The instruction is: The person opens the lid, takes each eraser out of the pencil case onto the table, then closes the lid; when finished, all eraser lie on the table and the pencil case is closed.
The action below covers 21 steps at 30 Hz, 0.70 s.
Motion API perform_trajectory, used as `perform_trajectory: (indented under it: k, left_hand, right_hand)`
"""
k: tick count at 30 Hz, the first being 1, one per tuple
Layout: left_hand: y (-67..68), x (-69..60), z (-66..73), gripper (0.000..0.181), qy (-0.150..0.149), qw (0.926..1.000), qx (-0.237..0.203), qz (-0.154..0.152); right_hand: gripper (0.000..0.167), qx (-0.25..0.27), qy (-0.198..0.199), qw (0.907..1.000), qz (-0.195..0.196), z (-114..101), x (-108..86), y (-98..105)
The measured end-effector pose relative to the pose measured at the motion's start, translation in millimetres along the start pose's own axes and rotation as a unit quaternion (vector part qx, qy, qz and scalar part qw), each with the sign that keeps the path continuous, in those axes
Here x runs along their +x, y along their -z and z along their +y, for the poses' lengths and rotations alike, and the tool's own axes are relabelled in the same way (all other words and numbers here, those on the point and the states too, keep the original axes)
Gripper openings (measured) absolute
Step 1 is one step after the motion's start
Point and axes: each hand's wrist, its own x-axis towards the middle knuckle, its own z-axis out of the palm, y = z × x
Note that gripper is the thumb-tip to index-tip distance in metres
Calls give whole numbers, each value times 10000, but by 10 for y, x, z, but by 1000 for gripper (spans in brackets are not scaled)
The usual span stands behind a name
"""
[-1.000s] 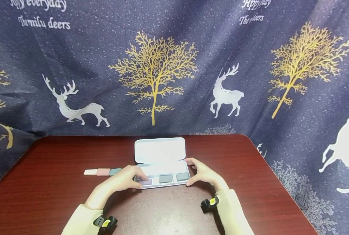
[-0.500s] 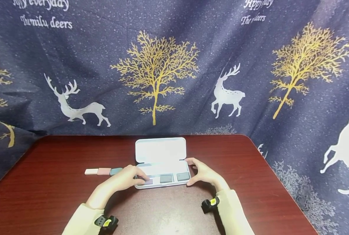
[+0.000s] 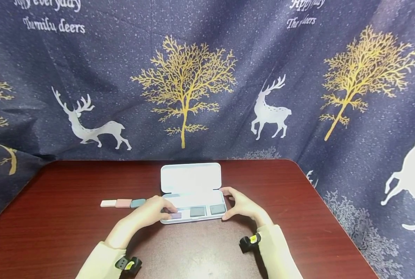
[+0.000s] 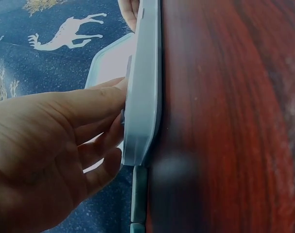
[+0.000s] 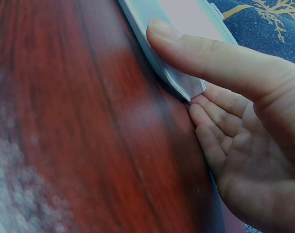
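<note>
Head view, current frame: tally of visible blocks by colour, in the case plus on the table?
White block: 1
Pink block: 1
Teal block: 1
Purple block: 1
Grey blocks: 2
Total: 6 visible; the left hand and its wrist may hide more.

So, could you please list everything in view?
Case: one, pale blue, on table
Grey blocks: two, grey, in case
Purple block: one, purple, in case
White block: one, white, left of case
Pink block: one, pink, beside it
Teal blocks: at least one, teal, by pink
Table: one, reddish, below
Cloth: one, patterned navy, behind
Sleeves: two, cream, arms
Wrist cameras: two, black, wrists
Left hand: one, bare, at purple block
Right hand: one, bare, on case
</note>
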Motion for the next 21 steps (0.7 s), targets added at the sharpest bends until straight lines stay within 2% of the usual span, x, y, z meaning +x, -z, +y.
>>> perform_trajectory:
  k: [11,18,21]
  left_hand:
    - [-16,10,-11,18,31,10000,-28,-9]
    - [-25,23,-30,16,220,9997,-116,-30]
    - [-13,23,-32,15,197,9997,-103,-28]
  right_hand:
    - [89,-7,6,10000,-11,-2,-2,4]
    - [90,95,-40,9999,-39,-7,-2,3]
    - [90,121,-33,9999,-43,-10,-4,1]
